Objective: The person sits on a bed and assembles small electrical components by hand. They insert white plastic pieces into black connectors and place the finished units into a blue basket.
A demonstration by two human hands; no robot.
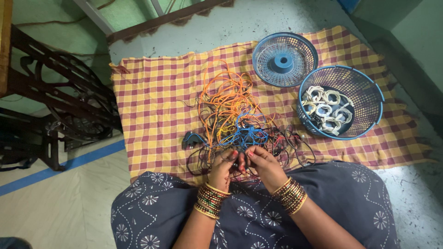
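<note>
Both hands meet over the near edge of a tangled heap of thin orange, blue, black and red wires (235, 122). The left hand (223, 168) is curled with its fingertips pinched on dark strands at the heap's near edge, and the right hand (264, 165) pinches the same bunch from the other side, the two sets of fingertips almost touching. What exactly sits between the fingers is too small to make out. Both wrists carry stacks of gold, red and green bangles (210, 200).

The heap lies in the middle of a yellow and maroon checked cloth (152, 97) spread on the floor. A small dark blue plug-like piece (193, 138) lies at the heap's left side. The cloth is bare to the left of the wires and along its far edge, which leaves room on that side; its left edge is frayed and ends near a blue stripe on the pale floor (69, 163).

To the right, well apart from the hands, stands a round blue plastic mesh basket (369, 87) holding wound coils of white wire (327, 108). Just beyond it, touching or nearly touching its rim, lies a round blue mesh lid (265, 62) with a raised hub in the centre.

The person's lap, covered by dark blue cloth with white flower prints (350, 193), overlaps the near edge of the checked cloth. A black cast-iron treadle frame (55, 97) closes off the far left.
</note>
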